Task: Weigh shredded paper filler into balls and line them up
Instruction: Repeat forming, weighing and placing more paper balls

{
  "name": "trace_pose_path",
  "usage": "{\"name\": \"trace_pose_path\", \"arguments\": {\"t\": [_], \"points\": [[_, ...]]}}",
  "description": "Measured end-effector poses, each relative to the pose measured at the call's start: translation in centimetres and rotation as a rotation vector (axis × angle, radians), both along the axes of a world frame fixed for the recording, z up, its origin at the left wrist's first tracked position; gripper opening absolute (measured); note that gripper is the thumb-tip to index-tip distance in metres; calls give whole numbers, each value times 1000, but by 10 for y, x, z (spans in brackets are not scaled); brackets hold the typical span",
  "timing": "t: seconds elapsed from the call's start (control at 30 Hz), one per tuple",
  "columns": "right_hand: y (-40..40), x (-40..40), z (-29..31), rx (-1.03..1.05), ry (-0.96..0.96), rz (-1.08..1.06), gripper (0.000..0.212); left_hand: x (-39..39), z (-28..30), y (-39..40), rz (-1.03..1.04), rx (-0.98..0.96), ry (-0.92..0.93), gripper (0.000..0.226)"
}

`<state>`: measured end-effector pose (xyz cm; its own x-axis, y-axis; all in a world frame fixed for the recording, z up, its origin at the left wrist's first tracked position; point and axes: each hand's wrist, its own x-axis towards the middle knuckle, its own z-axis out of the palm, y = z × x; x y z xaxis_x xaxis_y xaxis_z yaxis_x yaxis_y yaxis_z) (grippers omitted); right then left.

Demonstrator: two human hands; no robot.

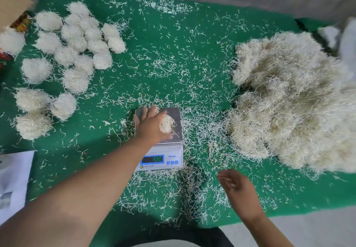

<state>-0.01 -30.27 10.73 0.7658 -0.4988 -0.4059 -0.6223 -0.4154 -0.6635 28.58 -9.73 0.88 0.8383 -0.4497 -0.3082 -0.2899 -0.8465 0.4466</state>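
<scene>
Both forearms come in from the near edge of the table (192,35), which has a green cover w/ loose shreds all over it. Left hand (152,125) is on the scale (159,140) near the mid-front, fingers curled over a small clump (167,124) of shredded paper sitting on the steel pan; looks like it's grasping the clump, either setting it down or lifting it off, can't tell which. Display (153,159) is lit, digits too blurry to trust. Right hand (236,189) hovers off the cover near the front edge, right of the scale, fingers loose & spread, holding nothing.

Progress: approx. twenty balls (81,40) already made, sitting at the far-left corner & down the left edge. They're bunched more than lined up, so the rows are rough at best. Big pile (289,100) of unweighed filler fills the right side, so plenty left to do; judged well under halfway. Clump on the pan looks smaller than the finished balls, so it prob. needs more from the pile before it's rolled & placed w/ the rest.
</scene>
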Motion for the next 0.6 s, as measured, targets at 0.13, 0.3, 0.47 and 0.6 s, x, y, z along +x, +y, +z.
{"name": "trace_pose_path", "arguments": {"t": [0.13, 0.3, 0.47, 0.6], "points": [[-6, -6, 3, -14, 24, -28, 13, -62, -12, -11, 5, -172, -123, 83], [-6, 0, 7, 12, 65, -43, 16, -178, 1, -23, -234, -264, 109, 59], [20, 33, 29, 614, -10, -246, 59, -194, 71, -41, 161, -621, 374, 35], [66, 72, 49, 960, -97, -294, 63, -153, 138, -50, 657, -1045, 528, 6]]}}
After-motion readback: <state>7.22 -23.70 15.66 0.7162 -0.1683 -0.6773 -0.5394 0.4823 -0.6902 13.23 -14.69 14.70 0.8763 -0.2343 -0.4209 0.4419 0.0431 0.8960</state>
